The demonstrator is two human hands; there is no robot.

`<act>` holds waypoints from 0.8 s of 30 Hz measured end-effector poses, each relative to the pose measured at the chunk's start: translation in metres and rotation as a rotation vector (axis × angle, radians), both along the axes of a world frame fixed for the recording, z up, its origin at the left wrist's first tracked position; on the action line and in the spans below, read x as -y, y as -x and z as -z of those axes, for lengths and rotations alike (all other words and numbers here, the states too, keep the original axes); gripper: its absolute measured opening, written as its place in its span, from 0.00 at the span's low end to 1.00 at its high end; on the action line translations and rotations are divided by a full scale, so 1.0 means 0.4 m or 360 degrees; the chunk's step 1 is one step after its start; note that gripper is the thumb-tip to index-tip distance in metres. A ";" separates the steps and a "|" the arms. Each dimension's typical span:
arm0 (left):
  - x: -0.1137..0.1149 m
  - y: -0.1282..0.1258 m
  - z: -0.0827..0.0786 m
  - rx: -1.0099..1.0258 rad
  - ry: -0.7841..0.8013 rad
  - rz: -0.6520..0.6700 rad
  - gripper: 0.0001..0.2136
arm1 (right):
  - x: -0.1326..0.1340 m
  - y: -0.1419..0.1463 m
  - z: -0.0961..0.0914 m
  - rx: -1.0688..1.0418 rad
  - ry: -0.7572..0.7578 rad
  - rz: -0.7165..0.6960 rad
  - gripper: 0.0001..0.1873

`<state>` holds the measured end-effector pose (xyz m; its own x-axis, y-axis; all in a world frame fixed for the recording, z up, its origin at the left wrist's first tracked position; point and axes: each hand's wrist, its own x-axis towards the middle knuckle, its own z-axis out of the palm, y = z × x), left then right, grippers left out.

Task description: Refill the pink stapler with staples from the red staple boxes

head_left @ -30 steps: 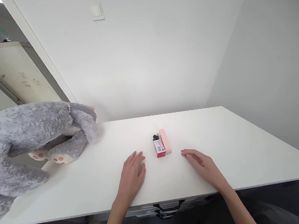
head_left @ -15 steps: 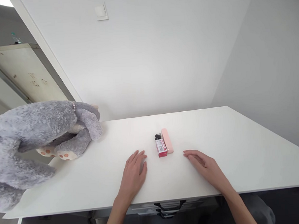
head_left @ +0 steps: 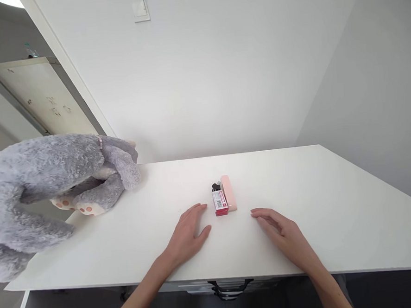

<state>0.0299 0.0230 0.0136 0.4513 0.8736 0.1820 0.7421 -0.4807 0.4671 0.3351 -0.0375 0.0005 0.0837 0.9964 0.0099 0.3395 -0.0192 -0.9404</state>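
Observation:
My left hand [head_left: 187,234] is on the white tabletop [head_left: 298,190], thumb spread away from the fingers, holding nothing. Its fingertips point toward a stack of small red-and-white boxes [head_left: 220,202] and stop just short of it. Against the right side of the boxes lies a long, rounded pink object [head_left: 228,193] whose kind I cannot make out. Small black items [head_left: 216,187], perhaps clips, sit behind the boxes, partly hidden. To the right, my right hand [head_left: 280,233] rests on its side with loosely bent, extended fingers and nothing in them, apart from the pink object.
A large grey plush toy [head_left: 60,170] slumps over the left end of the table. Black drawer handles [head_left: 231,288] show below the front edge. A white wall with a light switch [head_left: 141,9] rises behind, and a grey wall [head_left: 380,106] bounds the right.
My left hand has turned and shifted right toward the boxes, its thumb opening wider from the fingers. My right hand stays nearly in place. The camera view has shifted slightly.

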 end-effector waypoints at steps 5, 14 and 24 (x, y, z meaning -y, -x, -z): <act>-0.080 -0.045 -0.003 0.0119 0.0156 0.0030 0.33 | -0.001 0.001 -0.003 -0.0013 -0.0036 -0.0012 0.16; -0.163 -0.077 -0.030 0.0354 0.0426 0.0124 0.44 | -0.004 -0.004 -0.002 0.0044 -0.0006 -0.0057 0.18; -0.233 0.068 -0.052 0.0442 0.0341 -0.0033 0.44 | 0.004 0.000 -0.007 0.0074 -0.0017 -0.0014 0.17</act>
